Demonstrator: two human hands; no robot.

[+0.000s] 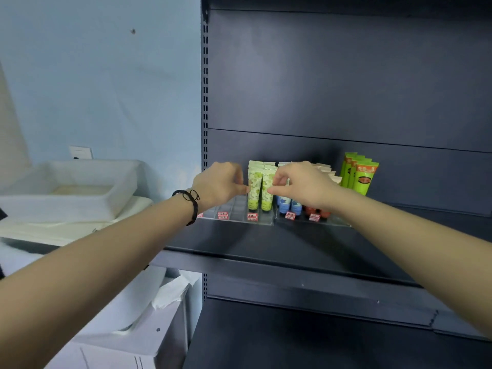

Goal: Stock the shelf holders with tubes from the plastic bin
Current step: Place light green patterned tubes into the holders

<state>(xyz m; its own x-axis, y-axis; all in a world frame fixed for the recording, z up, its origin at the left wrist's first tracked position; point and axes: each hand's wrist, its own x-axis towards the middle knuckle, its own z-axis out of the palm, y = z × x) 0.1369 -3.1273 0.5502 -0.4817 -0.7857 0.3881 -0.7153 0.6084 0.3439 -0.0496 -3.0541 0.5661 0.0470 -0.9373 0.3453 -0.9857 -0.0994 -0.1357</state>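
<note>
Right hand [300, 182] pinches a green tube [266, 179] mid-body between thumb and curled fingers; left hand [218, 182], fingers curled, touches the neighbouring tube [254, 185] (whether it really grips, I cannot tell). Both tubes stand cap-down in the clear holder [234, 209]. They are probably light and squashy, so hold the middle gently

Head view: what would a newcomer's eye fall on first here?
Two hands meet at the pale green plastic tubes standing in the clear plastic holder on the dark shelf; the right hand pinches one, the left hand is at their left edge. Bright green packets stand at the right, a white plastic bin at the left.
</note>
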